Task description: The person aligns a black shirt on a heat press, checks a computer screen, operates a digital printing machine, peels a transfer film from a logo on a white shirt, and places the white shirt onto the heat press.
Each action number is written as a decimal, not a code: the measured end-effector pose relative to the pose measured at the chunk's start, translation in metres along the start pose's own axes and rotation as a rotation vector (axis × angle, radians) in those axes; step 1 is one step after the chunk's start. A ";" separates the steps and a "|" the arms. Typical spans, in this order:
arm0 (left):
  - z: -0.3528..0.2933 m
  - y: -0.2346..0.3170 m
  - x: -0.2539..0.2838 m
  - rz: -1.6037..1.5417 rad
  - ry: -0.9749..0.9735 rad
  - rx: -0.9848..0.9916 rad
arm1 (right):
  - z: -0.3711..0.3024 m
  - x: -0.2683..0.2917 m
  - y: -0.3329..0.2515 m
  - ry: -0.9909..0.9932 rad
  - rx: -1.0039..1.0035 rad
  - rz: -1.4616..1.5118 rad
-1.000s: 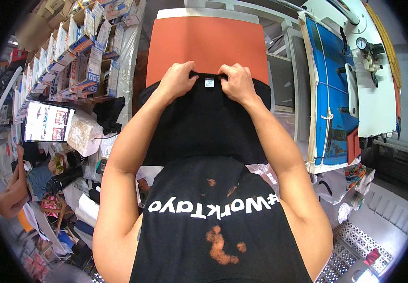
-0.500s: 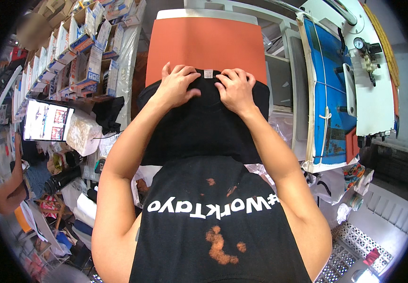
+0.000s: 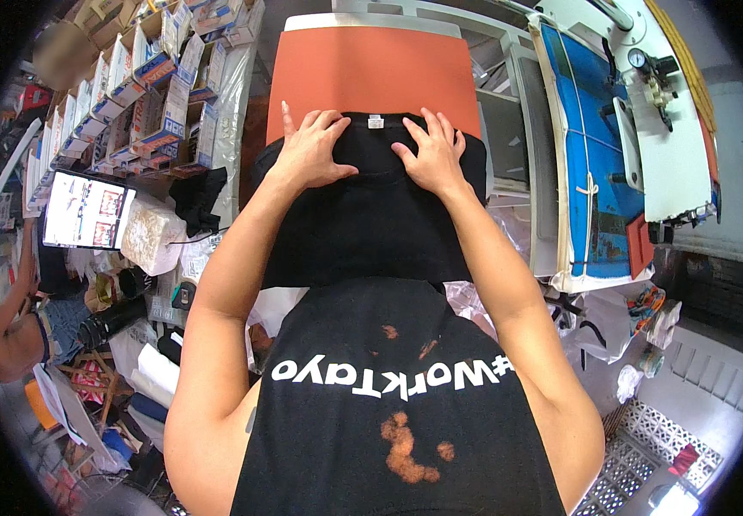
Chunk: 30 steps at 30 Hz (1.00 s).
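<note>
A black T-shirt [image 3: 358,232] lies over the near part of a flat orange board [image 3: 371,69], with its collar toward the far side. A small white label [image 3: 376,122] shows at the middle of the neckline. Left of that label, my left hand [image 3: 313,150] rests on the collar with its thumb and fingers spread. On the label's other side my right hand [image 3: 434,155] presses on the neckline and shoulder, fingers apart. Neither hand grips the cloth. The board's near part is hidden under the shirt.
Left of the board stand rows of open cardboard boxes [image 3: 161,120]. A lit screen [image 3: 86,211] leans by a wrapped block [image 3: 152,234]. To the right are a blue panel [image 3: 593,155] tied with cord and a white machine part with a gauge [image 3: 638,58]. Another person's arm [image 3: 12,318] shows at far left.
The shirt's collar has shifted a little farther up the orange board. Both hands moved with it, and their fingers are now more spread, with more of the inside neckline showing.
</note>
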<state>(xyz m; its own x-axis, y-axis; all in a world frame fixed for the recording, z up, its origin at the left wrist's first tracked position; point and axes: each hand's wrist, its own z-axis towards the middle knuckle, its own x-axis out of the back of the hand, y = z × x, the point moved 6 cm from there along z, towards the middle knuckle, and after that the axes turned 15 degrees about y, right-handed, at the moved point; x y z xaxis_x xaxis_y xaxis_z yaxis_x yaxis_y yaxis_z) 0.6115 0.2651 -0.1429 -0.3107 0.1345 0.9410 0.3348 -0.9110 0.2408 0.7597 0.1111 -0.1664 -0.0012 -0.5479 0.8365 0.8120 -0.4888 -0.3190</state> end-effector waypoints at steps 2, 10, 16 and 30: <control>-0.002 0.007 0.003 0.000 0.018 -0.025 | 0.000 0.012 -0.013 0.101 0.101 -0.031; -0.005 0.001 0.009 -0.066 0.055 -0.020 | -0.011 0.009 -0.080 0.162 0.355 0.154; -0.008 -0.020 0.005 -0.379 0.122 0.109 | -0.022 -0.017 -0.075 0.089 0.282 -0.012; -0.150 -0.423 0.380 0.340 0.972 0.685 | -0.007 -0.026 -0.101 0.108 0.069 -0.141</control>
<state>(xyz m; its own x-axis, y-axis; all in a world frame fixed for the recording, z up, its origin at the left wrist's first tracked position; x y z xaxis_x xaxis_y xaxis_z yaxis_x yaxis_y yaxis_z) 0.2189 0.6429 0.0773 -0.5507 -0.6808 0.4829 0.8330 -0.4122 0.3689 0.6737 0.1701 -0.1588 -0.1778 -0.5488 0.8168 0.8375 -0.5202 -0.1672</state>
